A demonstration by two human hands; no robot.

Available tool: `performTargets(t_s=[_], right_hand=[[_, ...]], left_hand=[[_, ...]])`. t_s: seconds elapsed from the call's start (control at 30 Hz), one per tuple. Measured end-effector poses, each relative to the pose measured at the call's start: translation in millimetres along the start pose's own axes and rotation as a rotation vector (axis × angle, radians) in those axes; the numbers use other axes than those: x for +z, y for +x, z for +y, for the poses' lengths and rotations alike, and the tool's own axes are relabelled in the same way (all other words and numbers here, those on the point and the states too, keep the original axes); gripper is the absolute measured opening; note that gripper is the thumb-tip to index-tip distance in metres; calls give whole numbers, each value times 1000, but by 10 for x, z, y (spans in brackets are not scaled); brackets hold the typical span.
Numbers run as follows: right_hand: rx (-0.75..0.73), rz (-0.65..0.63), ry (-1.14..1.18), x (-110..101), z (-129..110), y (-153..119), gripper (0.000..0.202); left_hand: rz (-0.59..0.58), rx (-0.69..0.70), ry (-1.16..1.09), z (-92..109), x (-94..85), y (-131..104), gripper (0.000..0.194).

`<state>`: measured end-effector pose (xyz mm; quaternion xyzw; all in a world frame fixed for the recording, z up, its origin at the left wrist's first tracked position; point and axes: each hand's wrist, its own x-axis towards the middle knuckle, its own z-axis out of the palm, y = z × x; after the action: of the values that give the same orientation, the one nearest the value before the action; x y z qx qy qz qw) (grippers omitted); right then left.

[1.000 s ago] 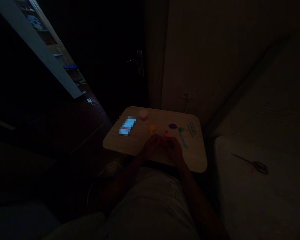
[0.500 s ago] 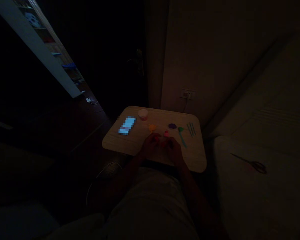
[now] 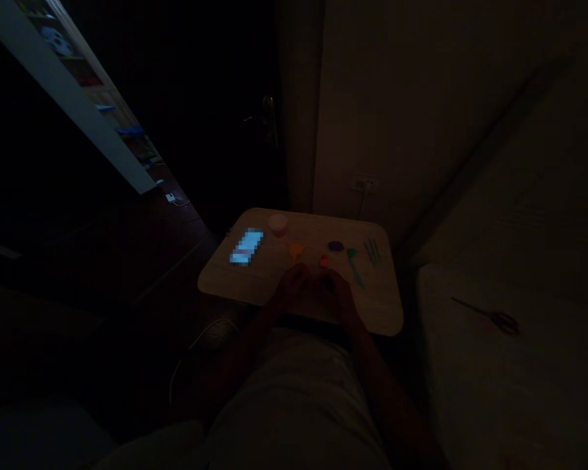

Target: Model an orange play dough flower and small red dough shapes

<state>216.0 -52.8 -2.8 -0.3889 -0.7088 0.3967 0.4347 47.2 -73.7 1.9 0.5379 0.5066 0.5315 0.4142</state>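
Note:
Over the near middle of the small table, my left hand (image 3: 294, 284) and my right hand (image 3: 335, 291) are close together with curled fingers. Dim red shows at the fingers of both, seemingly pieces of modelling clay; darkness hides their shape. Just beyond the fingertips lies a pinkish-red lump (image 3: 324, 261). An orange piece (image 3: 296, 250) rests past my left hand. Past my right hand are a dark purple flat piece (image 3: 336, 246), a green lump (image 3: 352, 252) and a teal knife-like tool (image 3: 357, 272).
A tub (image 3: 277, 226) and a lit phone (image 3: 246, 247) occupy the left of the table (image 3: 235, 287). Thin sticks (image 3: 373, 252) lie at its right. Scissors (image 3: 504, 322) lie on a pale surface at the right. A wall socket (image 3: 365, 183) holds a plug with a cord.
The view has shifted slightly and grown dimmer. My hands stay close together, with small finger movements; the red at the fingers shows less clearly. The things on the table stay put.

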Motion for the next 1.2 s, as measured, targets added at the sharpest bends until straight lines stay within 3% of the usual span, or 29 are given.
performTargets(t_s=[0.13, 0.33, 0.53, 0.87, 1.0, 1.2], right_hand=[[11, 15, -29, 10, 7, 2, 11], [-1, -1, -16, 26, 26, 4, 16], [-8, 64, -34, 32, 67, 14, 16], [23, 112, 35, 18, 46, 2, 15], [75, 165, 150, 11, 39, 5, 14], [82, 245, 165, 5, 25, 5, 12]], left_hand=[[-37, -33, 60, -41, -14, -6, 56], [3, 36, 117, -66, 2, 28, 37], [32, 19, 59, -39, 1, 29, 36], [186, -64, 36, 36, -9, -15, 34], [136, -52, 94, 67, -14, -8, 29], [123, 26, 107, 28, -22, 6, 37]])
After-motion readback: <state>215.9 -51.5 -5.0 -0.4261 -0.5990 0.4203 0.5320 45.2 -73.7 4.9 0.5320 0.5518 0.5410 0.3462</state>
